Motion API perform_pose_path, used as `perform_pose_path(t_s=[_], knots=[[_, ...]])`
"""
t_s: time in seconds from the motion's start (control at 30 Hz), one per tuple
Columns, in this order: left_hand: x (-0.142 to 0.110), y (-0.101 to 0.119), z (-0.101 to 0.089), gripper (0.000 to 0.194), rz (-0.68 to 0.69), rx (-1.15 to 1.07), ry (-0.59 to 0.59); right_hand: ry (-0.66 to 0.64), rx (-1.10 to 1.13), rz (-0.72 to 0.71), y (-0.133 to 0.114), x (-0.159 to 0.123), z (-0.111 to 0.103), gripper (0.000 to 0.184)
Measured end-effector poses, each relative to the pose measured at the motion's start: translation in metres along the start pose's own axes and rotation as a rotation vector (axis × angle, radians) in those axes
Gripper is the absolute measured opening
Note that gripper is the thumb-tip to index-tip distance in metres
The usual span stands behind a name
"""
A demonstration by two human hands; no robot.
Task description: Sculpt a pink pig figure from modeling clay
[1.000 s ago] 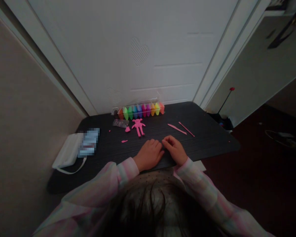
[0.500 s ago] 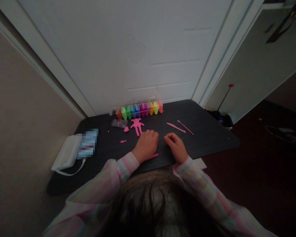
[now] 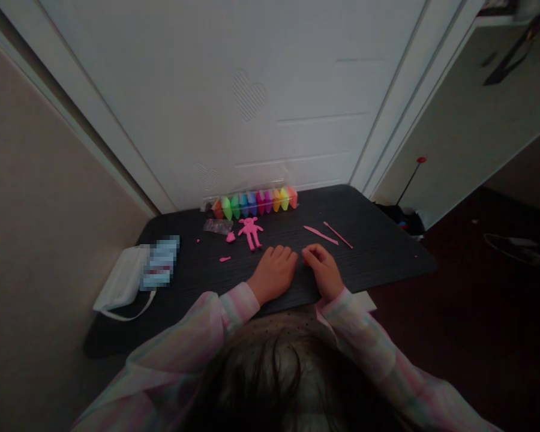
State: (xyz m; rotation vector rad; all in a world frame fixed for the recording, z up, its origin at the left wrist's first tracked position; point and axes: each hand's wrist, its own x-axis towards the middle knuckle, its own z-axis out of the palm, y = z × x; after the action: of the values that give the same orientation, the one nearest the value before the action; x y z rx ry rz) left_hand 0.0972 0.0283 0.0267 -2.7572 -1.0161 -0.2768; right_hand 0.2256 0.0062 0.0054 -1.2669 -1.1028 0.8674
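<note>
My left hand (image 3: 275,273) lies palm down near the front edge of the dark table, its fingers lying forward. It covers the spot where a thin pink clay strip showed earlier; that strip is now hidden. Close on its right, my right hand (image 3: 323,269) is curled with thumb and fingers together; whatever is between them cannot be made out. Beyond the left hand lies a flat pink clay figure (image 3: 251,233) with a head, arms and legs. To its left are a small pink clay lump (image 3: 231,237) and a small pink teardrop-shaped piece (image 3: 225,259).
A row of colourful clay packs (image 3: 252,204) lines the back edge against the white door. A crumpled clear wrapper (image 3: 218,226) lies before it. Two pink modelling tools (image 3: 321,234) rest at right. A white case (image 3: 123,277) and a blurred blue packet (image 3: 161,262) occupy the left.
My left hand has slid right and slightly back, closer to my right hand, and the pink strip has gone from sight. My right hand has barely moved.
</note>
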Motion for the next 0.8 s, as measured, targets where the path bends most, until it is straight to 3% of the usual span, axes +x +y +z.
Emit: perform_pose_path(t_s=[0.1, 0.23, 0.33, 0.43, 0.57, 0.7, 0.8], knots=[[-0.002, -0.002, -0.013, 0.018, -0.025, 0.008, 0.041, -0.003, -0.011, 0.005, 0.0, 0.0, 0.0, 0.02], [-0.02, -0.028, -0.033, 0.022, -0.221, -0.018, 0.104, -0.039, -0.022, 0.003, 0.002, 0.0, -0.002, 0.02], [-0.049, -0.047, -0.039, 0.024, -0.188, -0.178, -0.048, -0.105, -0.072, -0.022, 0.003, 0.0, -0.002, 0.018], [-0.079, -0.05, -0.035, 0.026, -0.116, -0.359, -0.213, -0.18, -0.195, -0.075, 0.001, -0.002, 0.001, 0.015], [-0.097, -0.043, -0.025, 0.019, -0.177, -0.43, -0.212, -0.234, -0.373, -0.227, -0.005, -0.001, 0.014, 0.013], [-0.093, -0.045, -0.023, 0.015, -0.211, -0.499, -0.142, -0.319, -0.518, -0.458, -0.016, 0.012, 0.025, 0.013], [-0.085, -0.056, -0.022, 0.016, -0.203, -0.52, -0.084, -0.237, -0.552, -0.579, -0.033, 0.032, 0.021, 0.014]])
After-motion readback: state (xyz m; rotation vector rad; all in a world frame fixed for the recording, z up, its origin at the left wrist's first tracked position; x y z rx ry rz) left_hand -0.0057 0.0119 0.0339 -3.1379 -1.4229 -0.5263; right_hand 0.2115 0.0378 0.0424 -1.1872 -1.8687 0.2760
